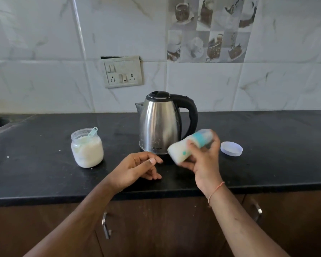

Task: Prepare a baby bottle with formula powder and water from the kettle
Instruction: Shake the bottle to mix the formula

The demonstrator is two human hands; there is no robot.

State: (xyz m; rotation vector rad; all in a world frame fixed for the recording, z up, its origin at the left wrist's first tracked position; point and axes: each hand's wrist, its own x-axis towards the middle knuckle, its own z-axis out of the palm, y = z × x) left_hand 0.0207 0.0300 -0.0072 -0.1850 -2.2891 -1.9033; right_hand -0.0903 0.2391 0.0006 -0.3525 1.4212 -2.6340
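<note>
The baby bottle (188, 145) is up off the counter (44, 173), tilted almost on its side in front of the kettle (160, 125), its milky base pointing toward you and to the left and its teal collar up and to the right; it is blurred, which suggests you are shaking it to mix the formula. Your right hand (202, 160) has its fingers (216, 143) wrapped round the upper body and collar, thumb across the near side. To do this step well, keep that wrap firm over the collar so the top cannot work loose, and shake with the wrist in short strokes rather than wide swings, because the kettle stands just behind the bottle and a knock would jar both. Whether the teat is covered cannot be told through the blur, so check for leaks at the collar as you go. Look at the liquid against the light before you stop: it reads an even white here, but lumps at the base would be hard to see at this angle. Your left hand (137, 168) hovers low over the counter, loosely curled and holding nothing; it could steady the base if your grip slips. To the left, well apart, the formula jar (87, 148) stands open with its scoop (93, 131) inside, and the jar lid (231, 148) lies to the right, near the kettle handle.
</note>
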